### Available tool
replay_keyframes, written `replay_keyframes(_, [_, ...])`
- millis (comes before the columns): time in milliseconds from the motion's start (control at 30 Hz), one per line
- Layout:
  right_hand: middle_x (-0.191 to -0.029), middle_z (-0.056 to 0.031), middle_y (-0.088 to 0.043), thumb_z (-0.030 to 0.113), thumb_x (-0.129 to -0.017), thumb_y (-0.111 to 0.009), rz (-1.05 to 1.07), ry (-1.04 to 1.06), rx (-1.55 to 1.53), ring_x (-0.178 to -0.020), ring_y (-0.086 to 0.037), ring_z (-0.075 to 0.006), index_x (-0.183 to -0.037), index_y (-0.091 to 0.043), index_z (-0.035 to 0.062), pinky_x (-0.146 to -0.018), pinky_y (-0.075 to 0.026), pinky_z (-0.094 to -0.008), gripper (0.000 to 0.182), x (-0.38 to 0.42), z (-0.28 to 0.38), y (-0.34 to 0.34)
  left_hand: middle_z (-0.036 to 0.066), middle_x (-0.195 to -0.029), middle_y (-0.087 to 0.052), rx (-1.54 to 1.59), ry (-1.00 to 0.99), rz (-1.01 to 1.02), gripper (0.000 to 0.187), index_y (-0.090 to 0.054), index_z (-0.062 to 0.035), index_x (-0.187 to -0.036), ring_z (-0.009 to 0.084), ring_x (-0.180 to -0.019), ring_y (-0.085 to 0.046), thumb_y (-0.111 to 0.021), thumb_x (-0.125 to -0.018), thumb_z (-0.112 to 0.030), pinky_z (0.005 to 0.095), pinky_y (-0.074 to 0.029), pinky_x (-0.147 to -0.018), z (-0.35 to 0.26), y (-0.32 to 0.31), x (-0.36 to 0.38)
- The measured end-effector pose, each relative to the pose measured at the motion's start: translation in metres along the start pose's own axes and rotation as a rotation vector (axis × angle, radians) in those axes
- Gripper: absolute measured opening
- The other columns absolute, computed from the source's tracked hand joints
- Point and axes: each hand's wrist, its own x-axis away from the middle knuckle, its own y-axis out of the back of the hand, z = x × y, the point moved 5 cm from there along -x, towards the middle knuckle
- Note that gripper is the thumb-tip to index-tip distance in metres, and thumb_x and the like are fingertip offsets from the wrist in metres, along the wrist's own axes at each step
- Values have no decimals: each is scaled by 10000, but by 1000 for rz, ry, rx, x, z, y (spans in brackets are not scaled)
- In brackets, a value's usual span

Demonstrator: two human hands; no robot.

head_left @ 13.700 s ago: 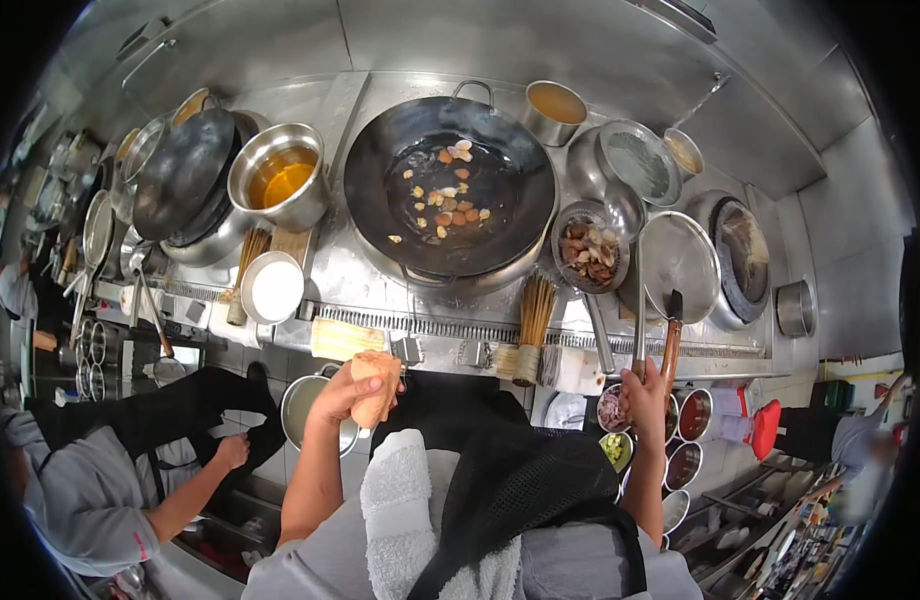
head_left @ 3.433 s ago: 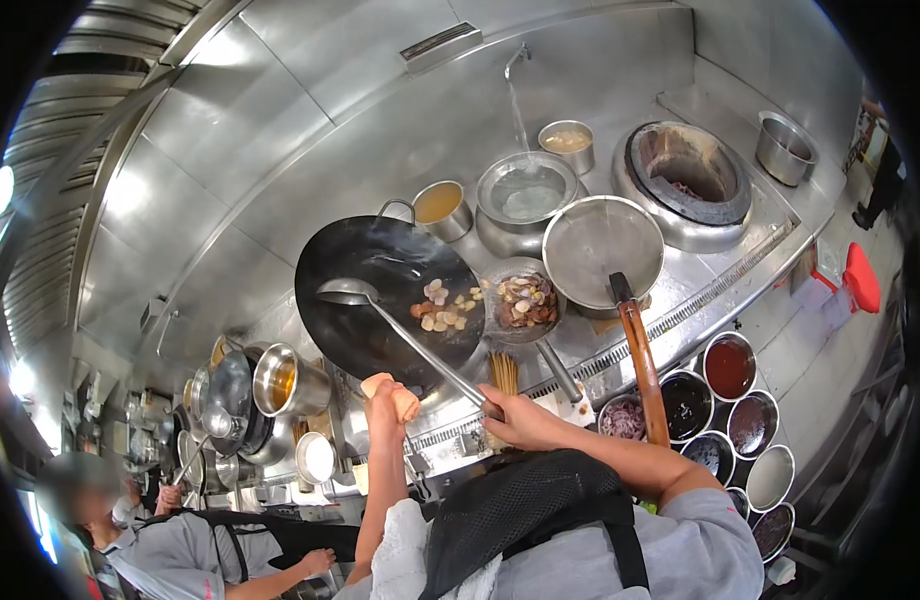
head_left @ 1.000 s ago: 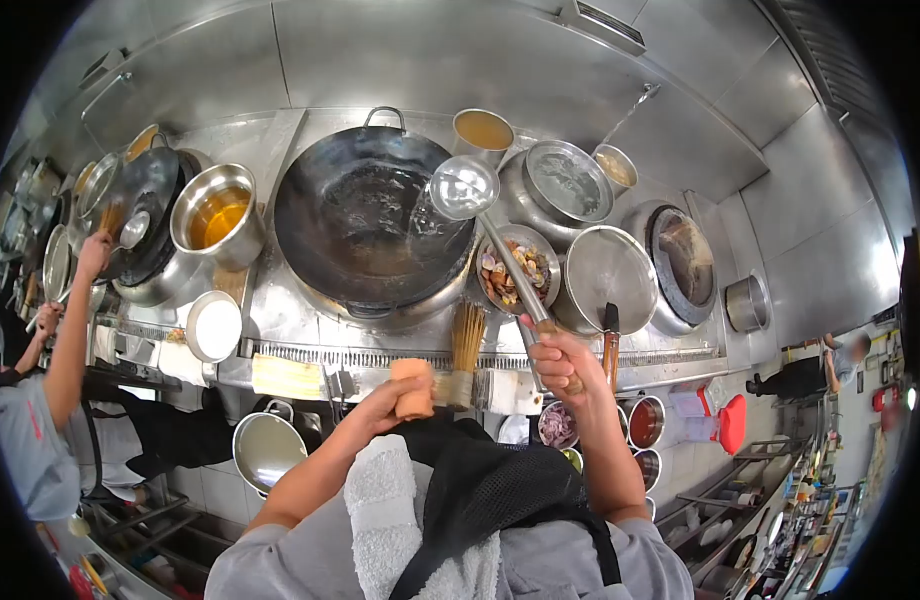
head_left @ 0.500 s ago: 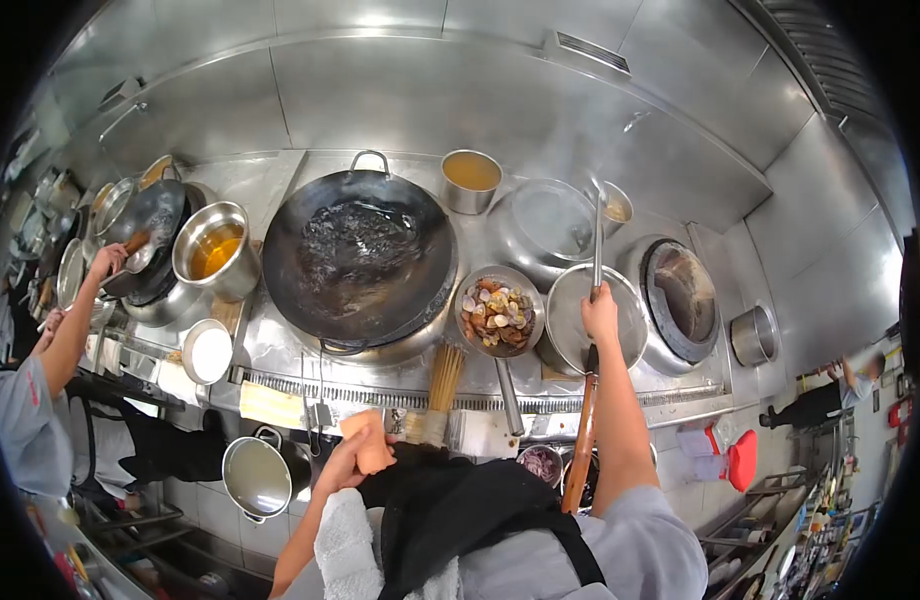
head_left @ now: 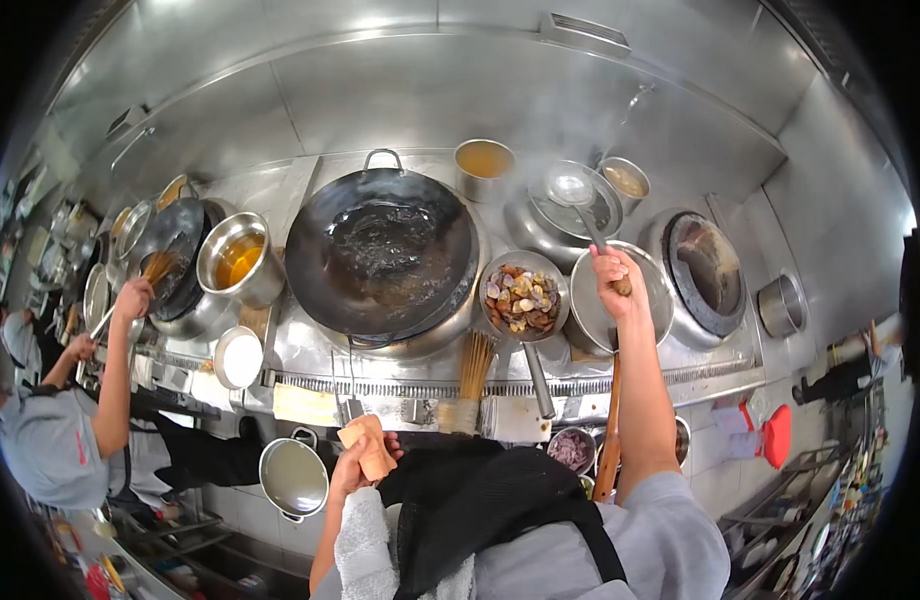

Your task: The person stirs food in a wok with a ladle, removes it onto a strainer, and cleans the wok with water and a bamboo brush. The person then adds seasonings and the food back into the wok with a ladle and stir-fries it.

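Observation:
My right hand (head_left: 616, 277) is closed around the handle of a ladle (head_left: 592, 232). The ladle's round bowl is over the steaming pot (head_left: 518, 222) at the back of the range. Below that hand is a round strainer (head_left: 655, 283) with a long wooden handle (head_left: 608, 440). Down by my apron, my left hand (head_left: 350, 470) grips a folded peach-coloured cloth (head_left: 370, 446). A large black wok (head_left: 315, 225) holds bubbling dark liquid. Right of it, a long-handled strainer (head_left: 536, 375) is filled with clams (head_left: 523, 298).
A bamboo brush (head_left: 474, 368) stands at the front rail. Metal pots of yellow oil (head_left: 240, 262) and brown liquid (head_left: 485, 158) flank the wok. A second burner (head_left: 708, 270) is at right. At left, a co-worker's hand (head_left: 132, 298) holds a brush in another wok.
My right hand has swung the ladle over the steaming pot, its bowl now facing up there. My left hand keeps the cloth. The co-worker's arm has shifted, and the whole view has moved slightly.

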Motion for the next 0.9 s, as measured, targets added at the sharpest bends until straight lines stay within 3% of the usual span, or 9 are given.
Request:
replay_keyframes(100, [-754, -4, -506, 110, -1067, -529, 54, -63, -43, -521, -493, -61, -1207, -529, -89, -469, -456, -229, 242, 30, -39, -13, 201, -1254, -646, -13, -23, 27, 708, -511, 62, -1383, 349, -1116, -678, -720, -961, -466, 509, -573, -1005, -23, -1, -6])
replay_keyframes(200, [-796, -37, -503, 136, -1092, -477, 112, -100, -68, -544, -506, -103, -1355, -449, -116, -485, -483, -254, 365, 58, -82, -16, 201, -1231, -657, -11, -90, 25, 702, -510, 46, -1388, 344, -1104, -680, -761, -933, -425, 516, -589, -974, -54, 5, -10])
replay_keyframes(300, [-788, -15, -515, 137, -1074, -514, 62, -132, -72, -530, -514, -72, -1276, -525, -100, -476, -499, -239, 311, 81, -128, -17, 195, -1192, -673, -9, -137, 48, 693, -527, 33, -1375, 335, -1073, -690, -787, -907, -407, 507, -606, -933, -81, 8, -13])
replay_keyframes(400, [-788, -15, -510, 143, -1076, -515, 39, -148, -125, -532, -515, -74, -1300, -522, -94, -457, -492, -241, 326, 97, -166, -8, 186, -1160, -685, -44, -143, 99, 680, -560, 25, -1343, 321, -1007, -709, -801, -891, -423, 479, -614, -896, -100, 9, -14])
replay_keyframes(900, [-753, -4, -485, 94, -1041, -489, 154, -191, -405, -506, -471, -62, -1461, -525, 9, -429, -438, -214, 431, 113, -275, 81, 202, -1152, -690, -174, 31, 162, 662, -551, 33, -1340, 296, -1002, -718, -827, -865, -336, 428, -641, -826, -105, 0, -21])
